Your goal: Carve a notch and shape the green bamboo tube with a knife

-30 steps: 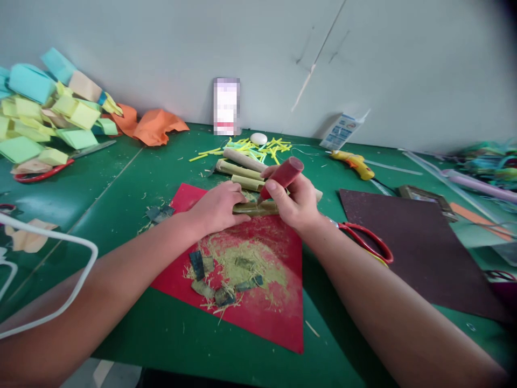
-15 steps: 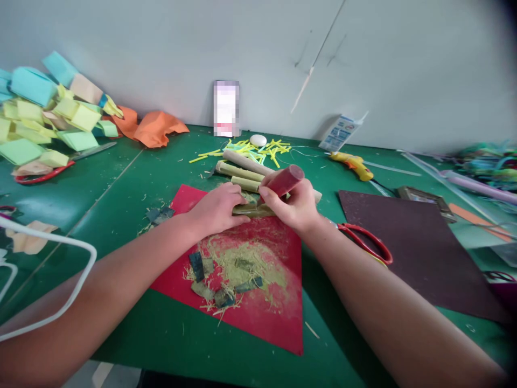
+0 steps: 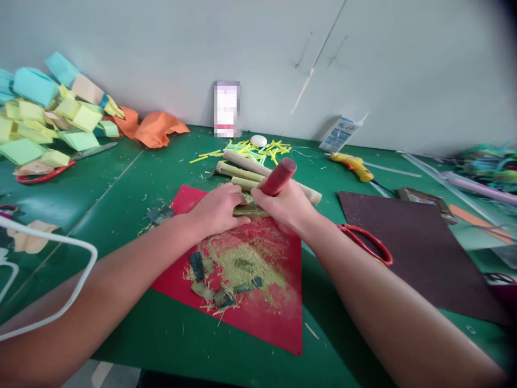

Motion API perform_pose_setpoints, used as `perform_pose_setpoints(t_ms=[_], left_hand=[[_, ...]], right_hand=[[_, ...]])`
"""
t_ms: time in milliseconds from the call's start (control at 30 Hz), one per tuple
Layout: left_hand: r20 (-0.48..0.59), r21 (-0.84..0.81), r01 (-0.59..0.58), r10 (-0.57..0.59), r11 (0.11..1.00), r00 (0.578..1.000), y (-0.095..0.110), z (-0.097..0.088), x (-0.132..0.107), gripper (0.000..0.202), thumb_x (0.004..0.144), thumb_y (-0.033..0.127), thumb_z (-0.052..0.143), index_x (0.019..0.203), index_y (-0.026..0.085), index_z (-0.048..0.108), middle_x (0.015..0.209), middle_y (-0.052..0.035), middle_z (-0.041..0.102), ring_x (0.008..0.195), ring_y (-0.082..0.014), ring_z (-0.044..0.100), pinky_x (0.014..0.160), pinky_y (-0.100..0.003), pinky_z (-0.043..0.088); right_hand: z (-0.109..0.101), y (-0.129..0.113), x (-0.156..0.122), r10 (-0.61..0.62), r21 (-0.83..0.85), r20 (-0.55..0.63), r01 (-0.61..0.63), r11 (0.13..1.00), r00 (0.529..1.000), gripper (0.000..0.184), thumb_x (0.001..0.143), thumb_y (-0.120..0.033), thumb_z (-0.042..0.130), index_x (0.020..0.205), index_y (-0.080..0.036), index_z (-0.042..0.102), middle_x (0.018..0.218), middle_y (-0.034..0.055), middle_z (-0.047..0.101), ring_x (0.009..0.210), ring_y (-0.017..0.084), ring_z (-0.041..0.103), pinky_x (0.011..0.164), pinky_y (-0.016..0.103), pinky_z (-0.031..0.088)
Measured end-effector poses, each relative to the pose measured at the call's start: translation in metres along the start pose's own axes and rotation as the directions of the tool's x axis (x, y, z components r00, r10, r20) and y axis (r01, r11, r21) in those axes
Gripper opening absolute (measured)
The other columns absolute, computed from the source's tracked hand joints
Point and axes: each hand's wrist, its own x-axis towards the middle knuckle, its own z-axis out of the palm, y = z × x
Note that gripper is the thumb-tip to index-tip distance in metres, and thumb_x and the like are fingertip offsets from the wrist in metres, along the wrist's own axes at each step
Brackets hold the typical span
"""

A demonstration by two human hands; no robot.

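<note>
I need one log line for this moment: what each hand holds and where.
left hand: pins bamboo stick | right hand: grips red-handled tool on stick | under: red mat, shavings

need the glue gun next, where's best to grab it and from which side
Take the yellow glue gun by its thick body, coming from above. It lies flat on the green table beyond the red scissors, apart from other things.

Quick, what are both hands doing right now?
Left hand: closed over the green stick, pressing it on the red mat.
Right hand: closed around the red-handled tool.
</note>
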Motion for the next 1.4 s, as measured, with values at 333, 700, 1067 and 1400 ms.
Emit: perform_pose_setpoints(t_ms=[333,700,1067,1400], left_hand=[[-0.017,-0.007,-0.026,0.026,1.000,1.000,0.000,0.002,-0.001,0.018,0.082,0.034,0.071,0.084,0.017,0.067,0.083,-0.0043,0.056,0.087,-0.0219,0.055,0.078,-0.037,0.049],[-0.019,0.011,-0.040,0.040,0.999,0.999,0.001,0.004,0.000,0.025,0.081,0.040,0.071,0.082,0.016,0.067,0.083,-0.0051,0.056,0.088,-0.0231,0.054,0.077,-0.037,0.048],[-0.004,-0.005,-0.026,0.026,1.000,1.000,0.001,0.006,-0.001,0.025,0.083,0.039,0.069,0.092,0.015,0.071,0.088,-0.0066,0.060,0.091,-0.0228,0.057,0.082,-0.037,0.049],[-0.025,-0.009,-0.033,0.033,0.999,0.999,0.001,0.007,-0.001,0.025,0.083,0.037,0.070,0.089,0.013,0.071,0.085,-0.0069,0.058,0.089,-0.0235,0.057,0.080,-0.038,0.050]], right_hand=[[0.020,0.016,-0.011,-0.028,0.248,-0.181,0.073,0.966,0.983,0.023,0.074,-0.026,0.056,0.054,-0.021,0.045,0.053,-0.0025,0.046,0.052,0.011,0.041,0.052,0.029,0.036],[0.020,0.016,-0.018,-0.107,0.222,-0.255,0.165,0.961,0.961,0.023,0.076,-0.028,0.057,0.056,-0.022,0.048,0.055,-0.0009,0.050,0.052,0.013,0.045,0.054,0.032,0.040],[0.013,0.019,-0.010,-0.070,0.204,-0.368,0.154,0.967,0.927,0.023,0.079,-0.028,0.057,0.057,-0.022,0.055,0.058,-0.0006,0.055,0.059,0.016,0.051,0.063,0.033,0.046],[0.015,0.017,-0.006,-0.017,0.219,-0.184,0.057,0.974,0.983,0.020,0.074,-0.025,0.059,0.056,-0.019,0.053,0.053,-0.0029,0.049,0.054,0.011,0.043,0.052,0.027,0.036]])
